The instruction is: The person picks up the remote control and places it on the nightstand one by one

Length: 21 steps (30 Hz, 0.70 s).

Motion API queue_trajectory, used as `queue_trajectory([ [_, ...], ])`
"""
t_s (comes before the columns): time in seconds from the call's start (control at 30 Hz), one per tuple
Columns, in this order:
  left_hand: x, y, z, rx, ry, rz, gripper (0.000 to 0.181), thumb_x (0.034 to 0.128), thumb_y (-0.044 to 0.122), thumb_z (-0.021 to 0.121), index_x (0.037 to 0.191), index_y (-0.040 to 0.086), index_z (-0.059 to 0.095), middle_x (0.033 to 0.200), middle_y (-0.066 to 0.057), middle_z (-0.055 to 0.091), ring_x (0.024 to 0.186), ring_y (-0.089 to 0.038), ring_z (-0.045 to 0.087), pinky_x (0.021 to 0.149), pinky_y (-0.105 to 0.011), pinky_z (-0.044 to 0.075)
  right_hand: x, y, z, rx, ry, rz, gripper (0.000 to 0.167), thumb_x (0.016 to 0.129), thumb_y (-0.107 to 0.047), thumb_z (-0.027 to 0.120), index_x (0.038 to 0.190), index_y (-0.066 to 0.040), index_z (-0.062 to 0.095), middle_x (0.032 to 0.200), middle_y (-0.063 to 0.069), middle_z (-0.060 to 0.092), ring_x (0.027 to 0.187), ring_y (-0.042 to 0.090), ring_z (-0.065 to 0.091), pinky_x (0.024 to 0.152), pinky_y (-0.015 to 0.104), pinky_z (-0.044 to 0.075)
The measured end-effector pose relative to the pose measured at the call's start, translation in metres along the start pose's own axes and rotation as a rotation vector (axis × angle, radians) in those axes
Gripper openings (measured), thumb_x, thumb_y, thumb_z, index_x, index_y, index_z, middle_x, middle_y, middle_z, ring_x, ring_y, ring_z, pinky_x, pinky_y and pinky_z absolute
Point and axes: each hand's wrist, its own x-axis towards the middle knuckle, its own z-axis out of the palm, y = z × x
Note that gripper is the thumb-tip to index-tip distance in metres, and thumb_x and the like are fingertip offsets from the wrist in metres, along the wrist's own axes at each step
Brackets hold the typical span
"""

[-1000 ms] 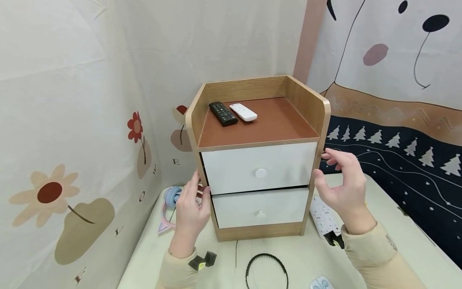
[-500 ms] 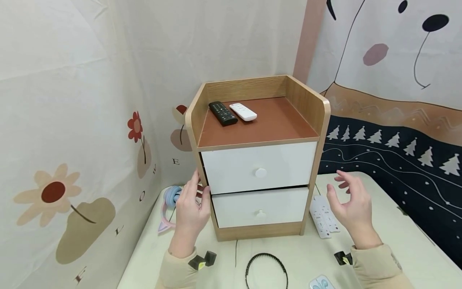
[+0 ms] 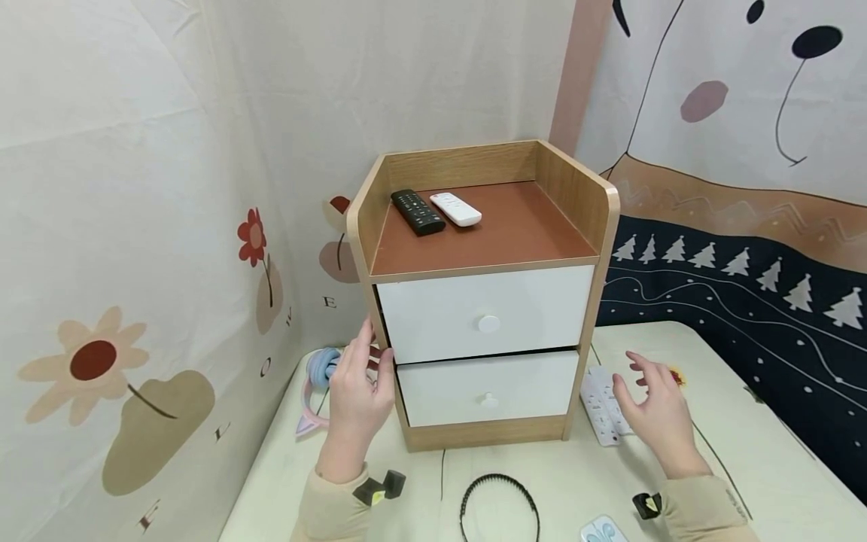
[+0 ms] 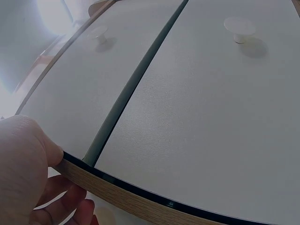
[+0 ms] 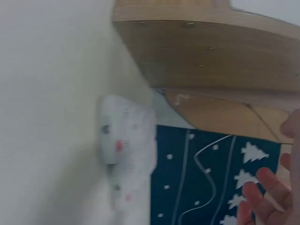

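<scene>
A small wooden drawer cabinet [image 3: 484, 433] with two white drawers and round knobs stands upright. My left hand [image 3: 357, 403] grips its left side panel, the thumb at the front edge and the fingers along the outside. In the left wrist view, the thumb [image 4: 49, 152] meets the panel's edge by the gap between the drawers. To the cabinet's right, my right hand [image 3: 657, 414] hovers apart from it with loosely bent fingers, holding nothing. Nearest that hand lies a white power strip [image 3: 599, 410], partly behind it. Both drawers look nearly flush with the frame.
A black remote [image 3: 417, 212] and a white remote [image 3: 457, 209] lie on the cabinet's top. A black headband [image 3: 499, 478] and a box of earphones [image 3: 601, 531] are in front. Cat-ear headphones [image 3: 321, 369] lie left. Behind the right hand shows a small red-and-yellow thing [image 3: 678, 376].
My right hand has come away from the cabinet's right side, moving right and then down beside the power strip. The left hand keeps its place on the left panel.
</scene>
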Motion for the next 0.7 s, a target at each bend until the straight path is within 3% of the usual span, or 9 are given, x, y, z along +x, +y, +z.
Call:
queue_trajectory([
  [0.1, 0.0, 0.0, 0.0, -0.004, 0.004, 0.004, 0.059, 0.0959, -0.007, 0.07, 0.153, -0.012, 0.055, 0.098, -0.018, 0.073, 0.083, -0.028, 0.071, 0.063, -0.04, 0.066, -0.007, 0.006, 0.004, -0.036, -0.072, 0.049, 0.056, 0.104, -0.025, 0.071, 0.152, -0.002, 0.057, 0.133, 0.027, 0.063, 0.107, 0.043, 0.068, 0.078, 0.055, 0.059],
  [0.23, 0.0, -0.001, 0.001, 0.0, 0.007, 0.01, 0.059, 0.0954, -0.008, 0.07, 0.153, -0.012, 0.055, 0.098, -0.018, 0.073, 0.083, -0.027, 0.071, 0.063, -0.037, 0.065, -0.016, 0.012, 0.01, -0.047, -0.122, 0.079, 0.057, 0.105, -0.024, 0.069, 0.155, -0.002, 0.054, 0.135, 0.03, 0.06, 0.108, 0.045, 0.069, 0.083, 0.064, 0.059],
  [0.43, 0.0, -0.002, 0.002, 0.004, 0.008, 0.01, 0.059, 0.0953, -0.008, 0.071, 0.152, -0.013, 0.055, 0.099, -0.018, 0.073, 0.084, -0.027, 0.072, 0.065, -0.031, 0.065, -0.024, 0.022, 0.015, -0.047, -0.183, 0.096, 0.06, 0.103, -0.023, 0.071, 0.156, -0.003, 0.053, 0.141, 0.034, 0.053, 0.107, 0.047, 0.07, 0.084, 0.065, 0.058],
  [0.7, 0.0, -0.002, 0.002, -0.002, 0.014, 0.012, 0.059, 0.0949, -0.008, 0.07, 0.151, -0.013, 0.056, 0.098, -0.018, 0.073, 0.083, -0.027, 0.072, 0.065, -0.031, 0.064, -0.028, 0.029, 0.016, -0.06, -0.346, 0.148, 0.064, 0.104, -0.024, 0.071, 0.16, -0.001, 0.05, 0.149, 0.04, 0.048, 0.112, 0.048, 0.07, 0.093, 0.068, 0.06],
])
